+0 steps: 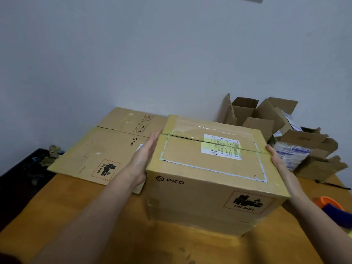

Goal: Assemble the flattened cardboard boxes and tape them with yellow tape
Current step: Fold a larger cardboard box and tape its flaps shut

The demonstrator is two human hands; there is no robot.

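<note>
We have the assembled brown corrugated cardboard box with the PICO logo (pixel 205 189) standing upright on the orange-brown wooden table (pixel 91 218), near its middle and close to us. Our left hand (pixel 143 155) lies flat against the box's left wall near the top edge, fingers straight and together, holding nothing. Our right hand (pixel 277 159) meets the right wall the same way; its palm presses the cardboard and its fingers look straight, though part of the hand is hidden by the corner. Neither hand curls round anything. We judge the squeeze from both sides is there to square the box up and keep it from sliding.

The top flaps are folded down and meet at a centre seam (pixel 215 144) that runs through a white shipping label. We see no fresh yellow strip over it, so taping seems the step ahead. A second flattened brown cardboard box (pixel 99 149) lies behind and to the left – probably waiting its turn. An orange and blue tape dispenser (pixel 332 205) sits at the table's right edge, within reach of our right hand.
</note>
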